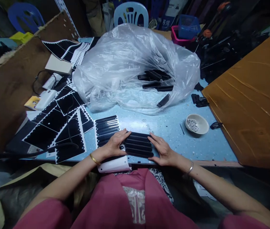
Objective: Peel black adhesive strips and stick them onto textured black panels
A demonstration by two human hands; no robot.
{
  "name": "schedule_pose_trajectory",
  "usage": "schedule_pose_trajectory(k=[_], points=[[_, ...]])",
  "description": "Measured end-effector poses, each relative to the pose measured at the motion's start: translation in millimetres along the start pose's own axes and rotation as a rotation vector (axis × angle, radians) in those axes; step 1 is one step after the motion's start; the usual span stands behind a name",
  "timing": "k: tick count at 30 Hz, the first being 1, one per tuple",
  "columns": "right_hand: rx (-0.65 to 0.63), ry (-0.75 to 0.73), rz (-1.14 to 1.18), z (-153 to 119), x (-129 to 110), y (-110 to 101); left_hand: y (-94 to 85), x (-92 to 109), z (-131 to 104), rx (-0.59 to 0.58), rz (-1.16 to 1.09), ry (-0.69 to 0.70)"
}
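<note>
Between my two hands, near the front edge of the table, lies a row of several long black strips (138, 144) set side by side. My left hand (115, 143) grips their left ends, thumb at the near side and fingers at the far side. At the right ends, my right hand (163, 150) holds them the same way. Partly under my left hand is a white sheet with black rounded stickers (106, 124); its near end, curled and white, hangs at the table edge. Whether the strips touch the table is hard to see.
A large clear plastic bag (116, 63) with black pieces (157, 76) inside fills the back. Black sticker sheets (70, 136) are piled at left, crossed by a dark cable. A bowl of small metal parts (203, 127) stands at right, beside a brown-orange panel (252, 105).
</note>
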State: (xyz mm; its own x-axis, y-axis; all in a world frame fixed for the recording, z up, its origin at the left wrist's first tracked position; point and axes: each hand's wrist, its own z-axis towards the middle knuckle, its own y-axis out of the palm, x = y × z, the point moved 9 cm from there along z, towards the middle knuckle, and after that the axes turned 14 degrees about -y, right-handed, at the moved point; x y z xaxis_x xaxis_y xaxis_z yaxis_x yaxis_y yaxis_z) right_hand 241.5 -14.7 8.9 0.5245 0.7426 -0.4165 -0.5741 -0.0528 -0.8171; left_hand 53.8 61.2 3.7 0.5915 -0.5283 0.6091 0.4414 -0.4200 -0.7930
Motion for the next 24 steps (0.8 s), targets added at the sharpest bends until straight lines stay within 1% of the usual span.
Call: schedule_pose_trajectory(k=[3, 5, 7, 9, 11, 13, 14, 15, 16, 18, 19, 21, 22, 24], points=[[0.090, 0.040, 0.017, -1.3, 2.9, -1.1, -1.0, 1.1, 2.4, -0.030, -0.033, -0.036], [0.141, 0.085, 0.068, -0.2, 5.8, -6.8, -6.9, 1.9, 4.2, -0.058, -0.084, -0.095], [0.162, 0.191, 0.205, 1.2, 14.9, -13.7, -15.9, 2.0, 6.1, -0.096, -0.182, -0.202], [0.152, 0.371, 0.457, 1.0, 29.9, -15.5, -23.0, 0.8, 7.6, -0.147, -0.334, -0.356], [0.113, 0.584, 0.784, -0.5, 43.4, -7.4, -20.7, -3.8, 7.2, -0.225, -0.505, -0.564], [0.041, 0.784, 1.086, -0.6, 50.9, 7.9, -8.4, -11.0, 4.2, -0.315, -0.653, -0.802], [-0.017, 0.873, 1.204, -0.2, 52.8, 17.0, -0.1, -14.9, 2.3, -0.357, -0.702, -0.917], [-0.090, 0.956, 1.294, -0.1, 53.9, 26.4, 7.8, -18.1, 1.7, -0.392, -0.732, -1.003], [-0.168, 1.033, 1.351, -0.5, 54.9, 35.0, 14.6, -20.7, 3.3, -0.418, -0.744, -1.053], [-0.297, 1.152, 1.370, -2.3, 59.2, 47.0, 23.8, -24.6, 12.1, -0.454, -0.721, -1.057], [-0.330, 1.190, 1.348, -2.9, 62.5, 50.0, 26.5, -25.6, 17.8, -0.474, -0.690, -1.024], [-0.335, 1.225, 1.297, -2.9, 68.5, 51.7, 27.1, -27.8, 28.1, -0.501, -0.569, -0.942], [-0.325, 1.231, 1.292, -2.7, 69.5, 51.7, 23.5, -29.2, 33.3, -0.485, -0.469, -0.889], [-0.297, 1.246, 1.321, -3.8, 68.7, 51.9, 8.1, -28.6, 45.2, -0.374, -0.199, -0.741]])
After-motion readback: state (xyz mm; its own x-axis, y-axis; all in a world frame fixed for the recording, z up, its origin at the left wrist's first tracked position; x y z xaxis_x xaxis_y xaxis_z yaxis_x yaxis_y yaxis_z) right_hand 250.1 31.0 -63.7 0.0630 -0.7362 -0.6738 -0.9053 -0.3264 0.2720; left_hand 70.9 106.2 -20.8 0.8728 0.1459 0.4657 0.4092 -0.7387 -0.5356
